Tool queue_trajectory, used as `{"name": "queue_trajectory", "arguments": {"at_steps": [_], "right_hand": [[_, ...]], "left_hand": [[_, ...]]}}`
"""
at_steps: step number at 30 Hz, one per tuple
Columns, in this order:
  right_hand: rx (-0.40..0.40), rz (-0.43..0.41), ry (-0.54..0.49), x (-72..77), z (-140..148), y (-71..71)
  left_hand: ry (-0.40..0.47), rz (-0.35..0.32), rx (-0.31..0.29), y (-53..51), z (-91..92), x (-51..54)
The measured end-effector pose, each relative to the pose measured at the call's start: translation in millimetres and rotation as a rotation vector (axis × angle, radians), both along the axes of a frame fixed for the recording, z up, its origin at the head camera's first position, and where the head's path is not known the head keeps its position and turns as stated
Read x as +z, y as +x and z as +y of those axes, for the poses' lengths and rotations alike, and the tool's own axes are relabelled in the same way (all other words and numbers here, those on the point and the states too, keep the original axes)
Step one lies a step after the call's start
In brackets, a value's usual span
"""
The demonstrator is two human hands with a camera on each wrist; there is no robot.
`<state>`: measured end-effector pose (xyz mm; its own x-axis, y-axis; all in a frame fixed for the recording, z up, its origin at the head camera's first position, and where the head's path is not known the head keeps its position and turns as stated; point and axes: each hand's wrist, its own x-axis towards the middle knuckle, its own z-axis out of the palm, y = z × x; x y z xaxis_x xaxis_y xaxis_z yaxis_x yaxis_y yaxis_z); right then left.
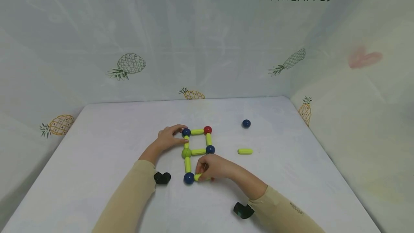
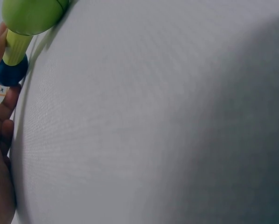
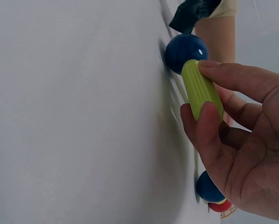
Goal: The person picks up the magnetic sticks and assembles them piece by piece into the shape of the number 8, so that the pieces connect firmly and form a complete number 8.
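Lime-green rods and coloured balls form a flat frame on the table: a square with a red ball (image 1: 207,129), a green ball (image 1: 186,152) and a blue ball (image 1: 210,149) among its corners. My left hand (image 1: 168,138) holds the square's far-left blue ball (image 1: 186,132), fingers behind it and thumb by the adjoining rod (image 2: 17,48). Nearer, a rod (image 1: 188,164) runs from the green ball to another blue ball (image 1: 189,178). My right hand (image 1: 215,166) pinches a lime-green rod (image 3: 201,91) between thumb and fingers; one end meets that near blue ball.
To the right of the frame lie a loose lime-green rod (image 1: 245,151) and, farther back, a loose blue ball (image 1: 246,123). Black devices (image 1: 243,210) sit at both sleeve cuffs. A pineapple-printed cloth (image 1: 207,46) hangs behind the white table (image 1: 291,175).
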<state>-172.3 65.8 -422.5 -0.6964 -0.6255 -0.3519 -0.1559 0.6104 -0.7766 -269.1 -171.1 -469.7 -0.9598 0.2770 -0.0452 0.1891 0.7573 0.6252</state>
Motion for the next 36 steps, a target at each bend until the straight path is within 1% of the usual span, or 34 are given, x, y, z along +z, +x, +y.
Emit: {"name": "queue_trajectory", "arguments": {"at_steps": [11,16,21,28,31,36], "right_hand": [[-0.005,-0.012,-0.026,-4.2,-1,0.5],[-0.009,-0.018,-0.037,-4.3,-1,0.9],[-0.01,-0.026,-0.052,-5.1,2,0.0],[-0.014,0.021,-0.047,-2.2,13,-4.2],[-0.038,0.044,-0.043,2.9,20,-6.9],[-0.09,0.106,-0.015,10.7,33,-13.2]], "left_hand": [[0.004,-0.009,0.005,2.0,0.2,3.2],[0.003,-0.004,0.003,2.6,0.4,3.8],[0.0,-0.016,0.008,3.0,0.1,3.6],[-0.002,-0.019,0.009,2.4,0.2,2.0],[-0.005,-0.019,0.006,2.1,-0.2,1.9],[-0.007,-0.018,0.002,1.1,-0.6,0.5]]}}
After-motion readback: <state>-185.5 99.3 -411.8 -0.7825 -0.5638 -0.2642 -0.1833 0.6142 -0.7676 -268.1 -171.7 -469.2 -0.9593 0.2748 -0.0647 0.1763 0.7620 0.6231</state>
